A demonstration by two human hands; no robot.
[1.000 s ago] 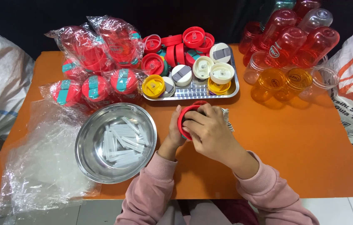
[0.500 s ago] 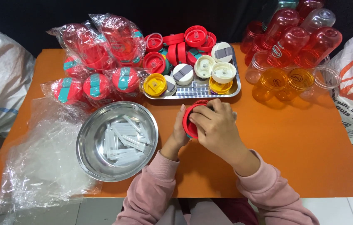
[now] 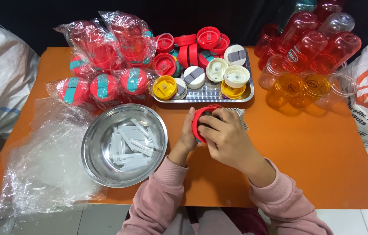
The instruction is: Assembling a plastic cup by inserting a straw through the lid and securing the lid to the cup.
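A red lid [image 3: 200, 123] is clamped between both hands above the orange desk [image 3: 306, 161], just in front of the tray: the left hand [image 3: 188, 135] is closed on its left edge, the right hand [image 3: 227, 137] curled over its face. A steel bowl [image 3: 95, 167] of clear strips [image 3: 129, 143] is set to the left. Farther off, a metal tray [image 3: 248, 96] of mixed lids, wrapped red lids [image 3: 105, 87] and tinted plastic bottles [image 3: 306, 52] are seen.

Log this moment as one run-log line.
left hand: holds red lid | right hand: fingers on lid | beside: steel bowl, lid tray
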